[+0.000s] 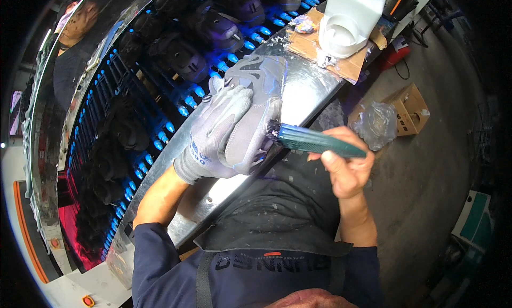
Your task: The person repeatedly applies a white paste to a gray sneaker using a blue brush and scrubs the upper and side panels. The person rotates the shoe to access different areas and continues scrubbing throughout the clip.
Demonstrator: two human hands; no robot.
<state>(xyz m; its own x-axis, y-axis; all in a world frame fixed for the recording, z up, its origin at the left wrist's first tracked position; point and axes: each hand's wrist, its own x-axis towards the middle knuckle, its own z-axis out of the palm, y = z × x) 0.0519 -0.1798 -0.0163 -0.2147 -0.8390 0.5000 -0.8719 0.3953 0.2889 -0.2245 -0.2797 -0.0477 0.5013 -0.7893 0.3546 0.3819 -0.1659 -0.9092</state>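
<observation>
Grey shoe upper: lying aslant over the near edge of the metal bench, toe pointing away; whether the bench is bearing its weight is not clear.
Left hand: wearing a grey glove, fingers lying together, gripping the upper across its left side.
Right hand: bare, pinching the green-handled brush between thumb and fingers.
Dark bristles: touching the upper's right-hand lower border.
Progress: brushing appears to be under way on this border; the glove is hiding much of the left side, so coverage and remainder are not readable.
Dark shoes: standing in rows along the rack of blue-tipped pegs; their stage is not showing.
Tight edges: pegs are bordering the bench at left; the white container is standing beyond the toe on a cardboard sheet; the black apron is hanging close below.
Open room: lying rightward of the brush, above the floor, short of the plastic bag and carton.
</observation>
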